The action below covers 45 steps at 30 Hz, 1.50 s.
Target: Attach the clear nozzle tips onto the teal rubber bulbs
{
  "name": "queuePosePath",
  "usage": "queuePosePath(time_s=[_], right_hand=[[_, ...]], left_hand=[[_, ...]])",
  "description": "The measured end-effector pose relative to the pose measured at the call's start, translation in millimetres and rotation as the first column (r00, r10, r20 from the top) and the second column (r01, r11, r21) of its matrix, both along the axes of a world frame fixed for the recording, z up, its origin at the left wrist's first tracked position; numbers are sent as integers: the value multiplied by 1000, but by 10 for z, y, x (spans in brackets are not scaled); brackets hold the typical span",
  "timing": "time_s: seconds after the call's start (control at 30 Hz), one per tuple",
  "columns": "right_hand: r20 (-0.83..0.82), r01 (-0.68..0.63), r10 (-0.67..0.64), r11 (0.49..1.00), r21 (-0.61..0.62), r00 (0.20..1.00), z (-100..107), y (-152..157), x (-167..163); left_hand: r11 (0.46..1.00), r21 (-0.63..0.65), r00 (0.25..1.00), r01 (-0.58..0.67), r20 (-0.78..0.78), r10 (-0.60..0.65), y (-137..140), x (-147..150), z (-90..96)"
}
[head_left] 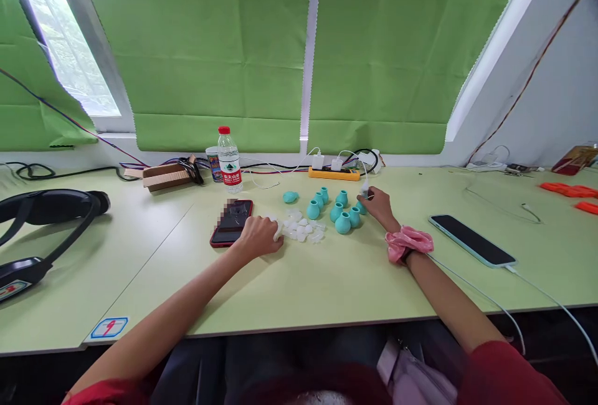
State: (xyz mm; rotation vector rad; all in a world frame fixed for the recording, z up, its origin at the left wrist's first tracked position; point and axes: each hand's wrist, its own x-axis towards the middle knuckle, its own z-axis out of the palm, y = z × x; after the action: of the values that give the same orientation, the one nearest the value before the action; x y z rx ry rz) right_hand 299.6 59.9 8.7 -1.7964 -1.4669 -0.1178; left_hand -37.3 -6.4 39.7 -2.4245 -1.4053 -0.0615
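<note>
My left hand [260,237] rests on the table with its fingers curled round a translucent white piece [279,228]. It lies at the left edge of a loose pile of similar translucent white pieces [301,228]. To the right, several small turquoise vase-shaped pieces [342,223] stand upright in a cluster. At the cluster's far right side, my right hand [377,205] pinches a small white piece [365,192]; its exact kind is unclear. Just below those fingertips is another turquoise vase [361,208], partly hidden. A rounded turquoise piece [290,197] lies behind the white pile.
A red-edged phone [231,223] lies beside my left hand, and a water bottle [230,162] and a cup [215,165] stand behind it. An orange power strip [334,174] runs along the back. At right lies a charging phone [471,240]; at left, a black headset [44,205].
</note>
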Motion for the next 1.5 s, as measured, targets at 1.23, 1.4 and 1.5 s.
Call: queuePosePath(time_s=[1.23,1.4,1.5], right_hand=[[391,-653,672,730,-202,629,77,-849,-1369],[424,-628,663,739,-243,616,110,-867,-1375],[443,-607,654,749,-267,613,130,-875,-1367]], left_hand=[[971,13,887,238,404,-223,143,-31,-178],[914,26,818,404,436,-374,30,-3,-113],[874,-52,819,483,378,-431,-13,-12,-41]])
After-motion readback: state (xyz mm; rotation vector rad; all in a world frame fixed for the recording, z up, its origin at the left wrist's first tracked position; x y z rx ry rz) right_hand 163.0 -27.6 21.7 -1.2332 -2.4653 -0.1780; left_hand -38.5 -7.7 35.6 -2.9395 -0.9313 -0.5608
